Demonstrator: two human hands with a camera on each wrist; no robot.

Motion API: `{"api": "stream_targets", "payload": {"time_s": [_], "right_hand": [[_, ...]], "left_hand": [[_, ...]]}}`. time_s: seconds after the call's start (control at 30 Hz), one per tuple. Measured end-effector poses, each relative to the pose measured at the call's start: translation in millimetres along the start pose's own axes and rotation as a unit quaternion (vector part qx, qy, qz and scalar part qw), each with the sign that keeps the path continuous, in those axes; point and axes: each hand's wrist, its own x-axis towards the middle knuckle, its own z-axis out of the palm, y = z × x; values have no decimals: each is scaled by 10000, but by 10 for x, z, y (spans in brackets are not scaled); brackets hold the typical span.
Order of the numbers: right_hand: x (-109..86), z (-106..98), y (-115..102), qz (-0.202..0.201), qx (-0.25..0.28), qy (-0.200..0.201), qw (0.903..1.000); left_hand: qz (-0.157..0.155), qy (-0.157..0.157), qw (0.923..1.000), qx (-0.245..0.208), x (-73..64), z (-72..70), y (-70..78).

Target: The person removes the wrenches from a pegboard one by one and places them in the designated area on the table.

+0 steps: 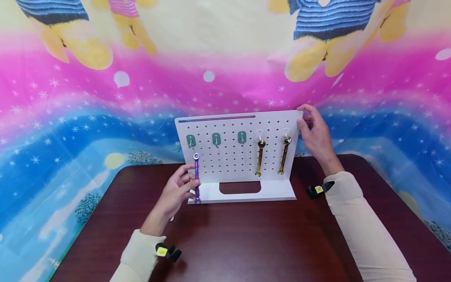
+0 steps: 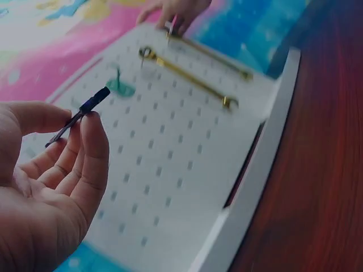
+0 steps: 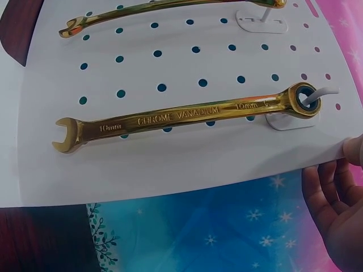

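Between thumb and fingers, my left hand [image 1: 179,187] pinches a purple combination wrench [image 1: 197,172], held nearly upright with its ring end up, in front of the board's lower left. My right hand [image 1: 315,131] grips the upper right edge of a white pegboard [image 1: 229,156], thumb on the front face. Two gold combination wrenches, one at the right [image 1: 284,156] and one beside it [image 1: 260,158], hang by their ring ends from white hooks. "CHROME VANADIUM" and "10mm" read on the right gold wrench [image 3: 187,116]. Three green hooks at the left [image 1: 191,141], middle [image 1: 216,139] and right [image 1: 241,137] carry nothing.
The pegboard stands on a dark reddish-brown table [image 1: 246,239], its white base [image 1: 278,192] toward me. A small pale item [image 1: 172,219] lies by my left wrist. Behind the table hangs a colourful printed cloth [image 1: 225,78]. Black straps sit at both wrists.
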Motion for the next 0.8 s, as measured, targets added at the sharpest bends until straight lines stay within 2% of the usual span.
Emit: {"api": "stream_targets", "payload": {"time_s": [0.17, 0.23, 0.33, 0.47, 0.67, 0.8], "right_hand": [[-8, 3, -2, 54, -36, -34, 10000], [-1, 3, -1, 63, -47, -33, 10000], [21, -3, 2, 17, -34, -10, 10000], [38, -19, 3, -60, 36, 33, 10000], [23, -11, -4, 17, -10, -56, 10000], [19, -6, 3, 41, -111, -61, 9999]], "left_hand": [[61, -161, 9971, 738, -134, -352, -34], [93, -102, 9936, 1119, -171, -476, -37], [117, 66, 9839, 1784, -202, -625, -28], [17, 202, 9670, 2541, -227, -781, -4], [-364, 175, 9547, 2949, -275, -1016, -31], [-659, 113, 9394, 3363, -279, -1123, -72]]}}
